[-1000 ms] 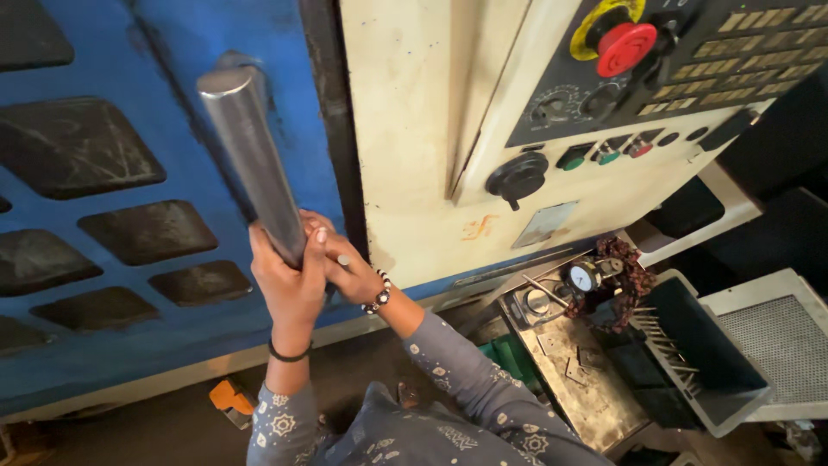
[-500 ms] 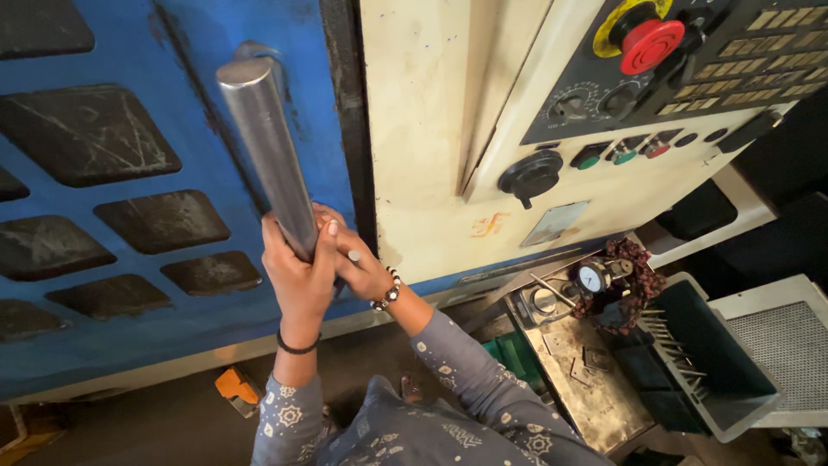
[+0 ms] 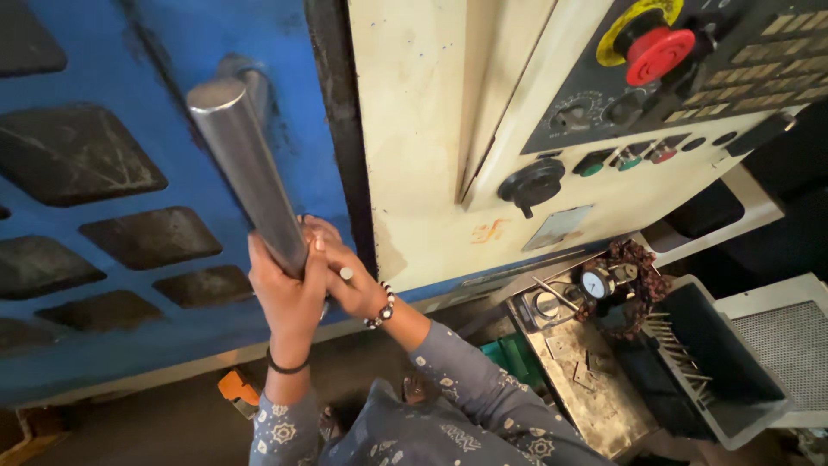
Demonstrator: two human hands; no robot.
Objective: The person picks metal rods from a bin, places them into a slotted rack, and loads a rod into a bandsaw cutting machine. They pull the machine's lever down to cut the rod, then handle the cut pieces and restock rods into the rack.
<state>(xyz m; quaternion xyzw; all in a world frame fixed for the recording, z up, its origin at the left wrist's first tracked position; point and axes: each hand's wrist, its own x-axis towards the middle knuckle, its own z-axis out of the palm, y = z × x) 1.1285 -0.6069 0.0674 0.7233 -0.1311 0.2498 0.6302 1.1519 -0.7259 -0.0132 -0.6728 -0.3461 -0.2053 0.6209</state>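
Smooth glossy metal rod (image 3: 250,168)

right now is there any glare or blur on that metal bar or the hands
Head view: a bright streak of glare runs along the steel bar, its flat end shining; both the left hand and right hand on the bar look sharp; the red button is crisp too; the dark bin sits in shadow.

Steel bar (image 3: 250,168): upright, tilted, before the blue door (image 3: 103,173).
Left hand (image 3: 289,298): gripping bar's lower end.
Right hand (image 3: 345,272): clasped beside it.
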